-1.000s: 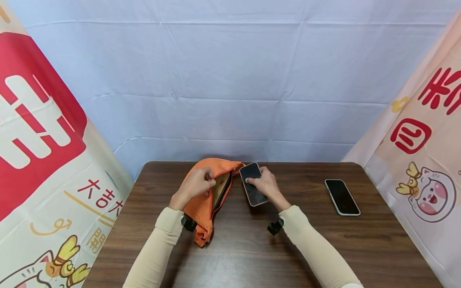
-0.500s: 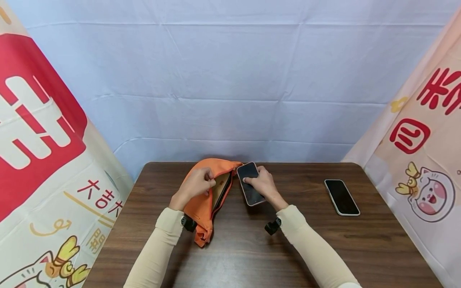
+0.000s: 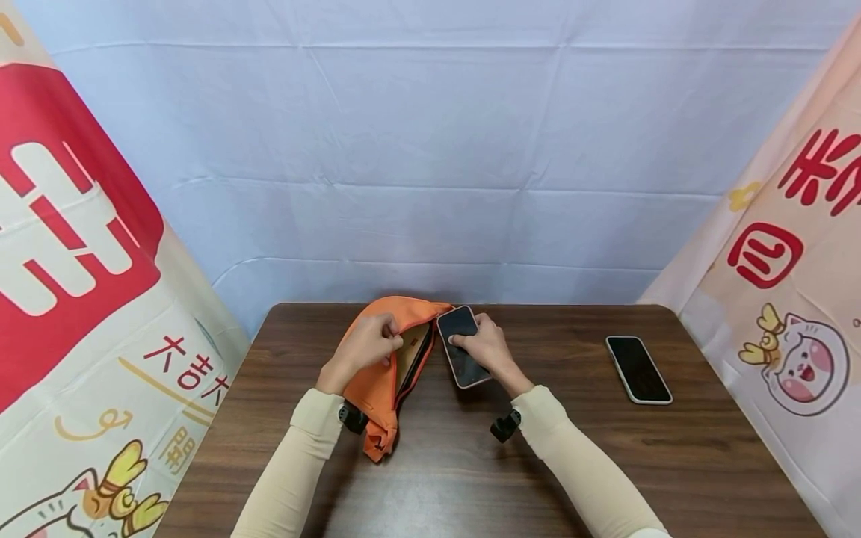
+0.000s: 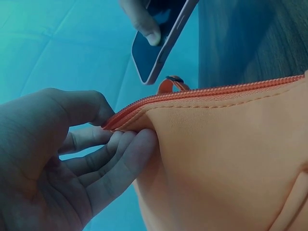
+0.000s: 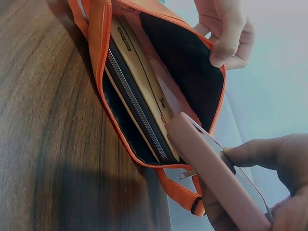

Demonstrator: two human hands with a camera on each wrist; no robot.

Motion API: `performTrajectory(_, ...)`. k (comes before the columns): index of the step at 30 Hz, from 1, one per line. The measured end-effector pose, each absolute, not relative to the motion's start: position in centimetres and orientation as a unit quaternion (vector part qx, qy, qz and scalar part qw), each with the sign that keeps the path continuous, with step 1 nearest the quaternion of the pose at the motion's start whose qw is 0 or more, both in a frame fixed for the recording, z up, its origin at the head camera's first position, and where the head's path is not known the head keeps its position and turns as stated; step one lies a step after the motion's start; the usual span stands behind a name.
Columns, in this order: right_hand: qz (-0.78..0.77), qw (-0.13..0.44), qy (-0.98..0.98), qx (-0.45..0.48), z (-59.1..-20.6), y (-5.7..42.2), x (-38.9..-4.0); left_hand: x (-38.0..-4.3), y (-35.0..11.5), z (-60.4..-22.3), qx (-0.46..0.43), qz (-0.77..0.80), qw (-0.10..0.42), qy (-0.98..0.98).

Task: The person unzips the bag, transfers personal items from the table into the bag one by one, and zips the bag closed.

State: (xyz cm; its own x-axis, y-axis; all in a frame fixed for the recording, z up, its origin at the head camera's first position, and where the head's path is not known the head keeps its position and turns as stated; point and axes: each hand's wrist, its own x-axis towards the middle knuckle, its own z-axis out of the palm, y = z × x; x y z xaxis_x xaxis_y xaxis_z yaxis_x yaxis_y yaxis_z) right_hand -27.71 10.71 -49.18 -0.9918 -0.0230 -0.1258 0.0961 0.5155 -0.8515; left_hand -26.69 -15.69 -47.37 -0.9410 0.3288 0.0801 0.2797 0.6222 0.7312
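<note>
An orange pouch lies on the dark wooden table. My left hand pinches its upper zipper edge and holds the mouth open. Inside, a tan lining and an inner zip show. My right hand grips a phone in a pink case, its dark screen up, tilted with one end right at the pouch's mouth. The phone hangs just above the zipper edge in the left wrist view.
A second phone in a white case lies flat on the table at the right. Printed banners stand at the left and right, with a pale blue cloth behind the table.
My right hand has carried the pink-cased phone a little to the left, closer to the pouch's mouth. The left hand has kept its hold on the zipper edge.
</note>
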Motion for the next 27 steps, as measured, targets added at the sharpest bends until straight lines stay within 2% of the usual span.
performTrajectory(27,-0.497,0.078,0.864,0.012,-50.3,8.9,-27.5,-26.7,-15.7,-47.3,0.171,0.399,0.033,0.9)
